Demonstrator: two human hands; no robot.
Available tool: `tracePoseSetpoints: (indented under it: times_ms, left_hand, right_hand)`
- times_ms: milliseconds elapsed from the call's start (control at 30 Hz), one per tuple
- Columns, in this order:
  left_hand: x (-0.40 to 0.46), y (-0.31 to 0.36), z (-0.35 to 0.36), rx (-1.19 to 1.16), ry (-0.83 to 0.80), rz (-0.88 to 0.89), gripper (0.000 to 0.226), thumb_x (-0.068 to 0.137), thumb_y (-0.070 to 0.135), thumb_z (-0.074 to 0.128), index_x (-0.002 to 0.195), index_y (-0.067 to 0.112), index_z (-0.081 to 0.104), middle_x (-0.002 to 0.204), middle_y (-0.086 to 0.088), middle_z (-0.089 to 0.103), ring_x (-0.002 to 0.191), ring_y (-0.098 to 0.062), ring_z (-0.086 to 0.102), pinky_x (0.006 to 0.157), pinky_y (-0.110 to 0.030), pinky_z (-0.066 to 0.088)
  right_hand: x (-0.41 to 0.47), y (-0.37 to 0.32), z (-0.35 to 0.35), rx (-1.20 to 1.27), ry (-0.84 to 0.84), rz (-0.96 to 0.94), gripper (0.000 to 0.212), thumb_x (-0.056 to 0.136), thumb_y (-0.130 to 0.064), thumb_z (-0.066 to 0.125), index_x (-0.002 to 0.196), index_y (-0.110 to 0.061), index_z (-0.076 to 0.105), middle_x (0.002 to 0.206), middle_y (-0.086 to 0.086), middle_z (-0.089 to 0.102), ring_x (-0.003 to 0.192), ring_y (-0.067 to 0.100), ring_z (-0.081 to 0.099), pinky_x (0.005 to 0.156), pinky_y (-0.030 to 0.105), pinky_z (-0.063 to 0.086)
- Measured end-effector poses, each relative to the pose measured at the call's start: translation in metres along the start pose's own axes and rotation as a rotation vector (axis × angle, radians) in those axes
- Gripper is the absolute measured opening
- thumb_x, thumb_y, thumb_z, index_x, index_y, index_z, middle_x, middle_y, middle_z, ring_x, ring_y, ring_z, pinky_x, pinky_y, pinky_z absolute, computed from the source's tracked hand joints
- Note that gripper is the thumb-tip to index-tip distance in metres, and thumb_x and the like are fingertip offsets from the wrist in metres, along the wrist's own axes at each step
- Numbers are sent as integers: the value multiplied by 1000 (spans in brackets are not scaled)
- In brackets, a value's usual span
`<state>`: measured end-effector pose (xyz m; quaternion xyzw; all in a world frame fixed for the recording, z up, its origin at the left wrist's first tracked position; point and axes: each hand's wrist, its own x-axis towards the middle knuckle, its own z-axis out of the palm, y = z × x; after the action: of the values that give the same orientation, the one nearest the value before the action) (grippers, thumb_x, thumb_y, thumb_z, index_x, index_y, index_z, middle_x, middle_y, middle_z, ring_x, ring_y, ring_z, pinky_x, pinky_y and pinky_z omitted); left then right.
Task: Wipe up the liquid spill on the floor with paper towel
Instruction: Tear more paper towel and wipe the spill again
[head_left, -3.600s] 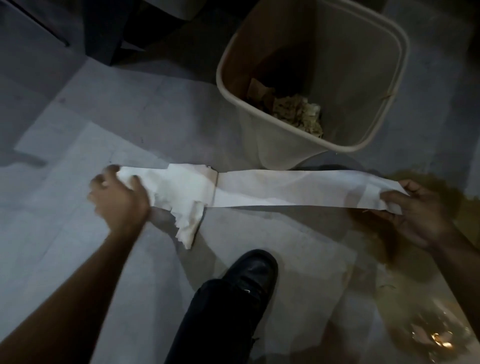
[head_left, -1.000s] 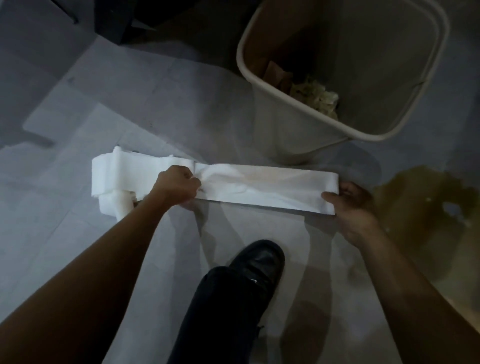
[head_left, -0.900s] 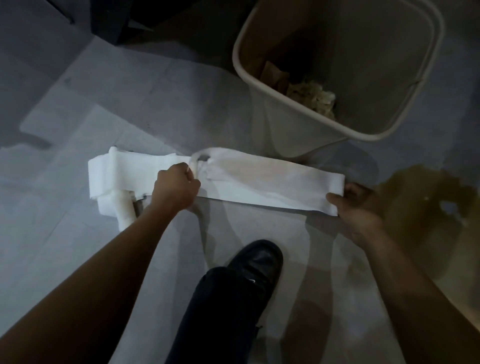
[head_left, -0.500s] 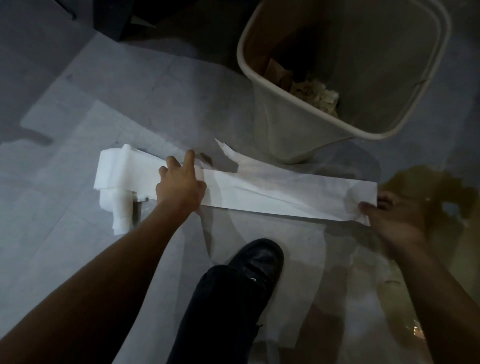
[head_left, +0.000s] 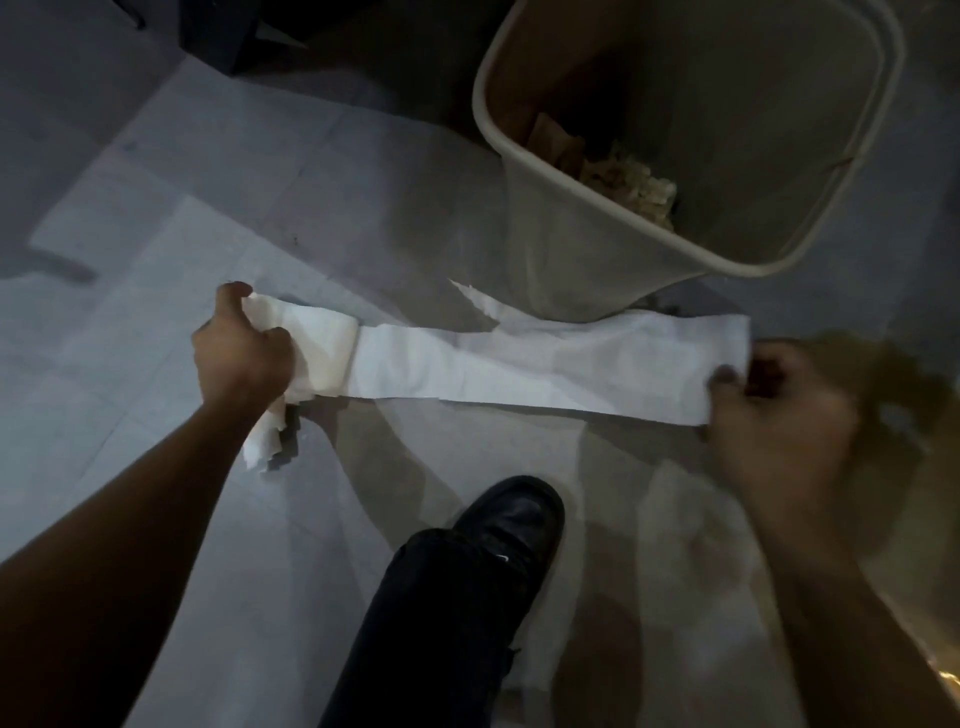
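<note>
A long white strip of paper towel (head_left: 550, 366) stretches above the grey tiled floor between my two hands. My left hand (head_left: 241, 353) grips the bunched, rolled end of the towel (head_left: 319, 353) at the left, and a ragged tail hangs below it. My right hand (head_left: 769, 410) pinches the strip's right end; it is motion-blurred. The brownish liquid spill (head_left: 898, 395) spreads over the floor at the right, beside and beyond my right hand.
A beige waste bin (head_left: 597, 260) with crumpled paper inside stands just behind the strip. My black shoe (head_left: 511, 525) and dark trouser leg are planted below the strip's middle. Dark furniture sits at the top left.
My left hand has shifted left and now curls round the bunched end instead of lying on the strip. The strip is drawn out longer, and my right hand has moved right toward the spill.
</note>
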<state>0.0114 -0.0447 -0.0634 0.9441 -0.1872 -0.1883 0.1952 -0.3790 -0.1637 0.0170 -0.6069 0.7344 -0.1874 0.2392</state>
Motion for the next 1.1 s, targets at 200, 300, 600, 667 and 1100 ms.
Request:
tracePoseSetpoints:
  times_ms: [200,300,600,667,1100]
  left_hand:
    - [-10,4,9,-74,4,51,50,89,15,55,137,24,48,126,-19,61,107,-38,62,87,-41,52]
    - [-12,2,10,-93,6,86,50,88,15,56,137,22,49,123,-18,63,105,-35,63,83,-33,48]
    - [-14,-13,1,-113,-14,77,51,88,16,59,138,23,49,126,-14,60,95,-25,57,84,-28,43]
    - [-15,-13,-1,-120,-17,71,51,88,17,60,138,24,50,127,-14,61,105,-31,60,89,-31,45]
    - [-24,-2,4,-116,-38,82,51,91,16,62,141,21,49,131,-15,60,116,-34,57,99,-38,46]
  right_hand:
    - [-70,-108,97,452,-214,-215,18,76,-9,71,87,-22,65,82,-3,66,72,14,62,67,23,51]
    - [-103,-145,150,375,-544,-232,19,83,-18,73,100,-17,64,94,1,63,84,14,60,74,28,54]
    - [-94,-70,158,214,-177,-100,39,79,-44,77,102,-20,57,112,7,54,105,27,51,90,48,50]
    - [-83,-55,154,19,-223,30,87,62,-63,84,129,-25,44,135,12,38,125,33,37,101,52,44]
    - [-82,-62,194,-146,-510,-281,48,92,-18,67,136,-18,47,133,11,41,121,25,48,102,34,46]
